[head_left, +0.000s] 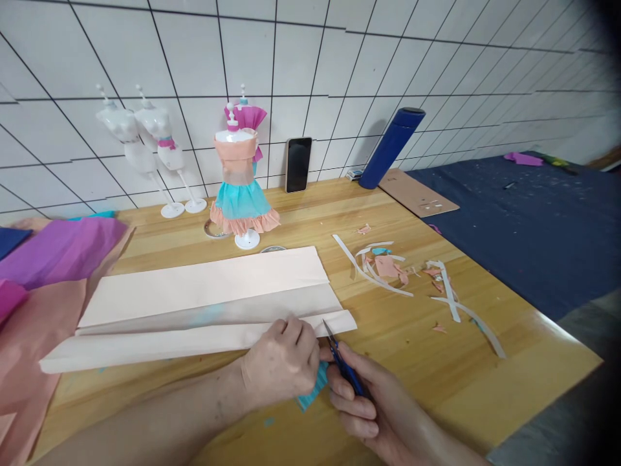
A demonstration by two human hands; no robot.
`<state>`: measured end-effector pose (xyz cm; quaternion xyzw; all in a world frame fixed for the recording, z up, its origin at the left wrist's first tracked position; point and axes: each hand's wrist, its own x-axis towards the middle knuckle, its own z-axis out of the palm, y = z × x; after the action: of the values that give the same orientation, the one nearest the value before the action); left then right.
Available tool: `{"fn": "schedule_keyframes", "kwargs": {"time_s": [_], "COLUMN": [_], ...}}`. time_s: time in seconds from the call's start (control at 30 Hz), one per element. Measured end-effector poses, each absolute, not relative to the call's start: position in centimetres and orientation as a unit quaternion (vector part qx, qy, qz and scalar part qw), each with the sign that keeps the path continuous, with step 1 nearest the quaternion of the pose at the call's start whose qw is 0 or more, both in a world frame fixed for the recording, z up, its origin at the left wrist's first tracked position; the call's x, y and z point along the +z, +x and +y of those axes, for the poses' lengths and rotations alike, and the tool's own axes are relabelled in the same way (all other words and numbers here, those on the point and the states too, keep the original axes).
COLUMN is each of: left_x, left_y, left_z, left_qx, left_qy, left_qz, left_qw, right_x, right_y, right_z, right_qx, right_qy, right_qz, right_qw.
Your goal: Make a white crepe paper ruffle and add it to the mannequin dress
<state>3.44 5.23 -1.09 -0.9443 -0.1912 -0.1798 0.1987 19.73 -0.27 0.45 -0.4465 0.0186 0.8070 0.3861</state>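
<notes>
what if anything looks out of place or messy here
Only the litter: pink scraps and pale strips lie loose on the right of the wooden table, scattered in no order. I see no spill.

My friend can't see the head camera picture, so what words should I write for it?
The right hand holds blue snips at the near side of a pale folded sheet, with the left hand curled beside them. Behind are a small peach-and-turquoise dress on a white stand and a phone; scraps lie to the right.
</notes>
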Motion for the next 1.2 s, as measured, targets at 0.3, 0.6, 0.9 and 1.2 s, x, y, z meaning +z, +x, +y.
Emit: {"fn": "schedule_keyframes", "kwargs": {"time_s": [0.3, 0.6, 0.9, 1.2], "left_x": [-1.08, -0.98, -0.88, -1.18], "left_y": [3.49, 3.57, 3.57, 3.53], "left_z": [5.25, 5.17, 5.31, 5.23], "left_qx": [-0.191, -0.187, -0.200, -0.188], "left_qy": [-0.943, -0.941, -0.939, -0.941], "left_qz": [-0.194, -0.203, -0.197, -0.193], "left_qw": [0.190, 0.194, 0.201, 0.202], "right_x": [0.77, 0.57, 0.59, 0.56], "right_y": [19.64, 19.66, 19.43, 19.56], "right_z": [-0.47, -0.42, -0.62, -0.50], "right_qx": [0.802, 0.804, 0.798, 0.796], "right_qy": [-0.447, -0.444, -0.451, -0.456], "right_qz": [0.018, 0.025, 0.015, 0.009], "right_qw": [0.395, 0.394, 0.400, 0.397]}}
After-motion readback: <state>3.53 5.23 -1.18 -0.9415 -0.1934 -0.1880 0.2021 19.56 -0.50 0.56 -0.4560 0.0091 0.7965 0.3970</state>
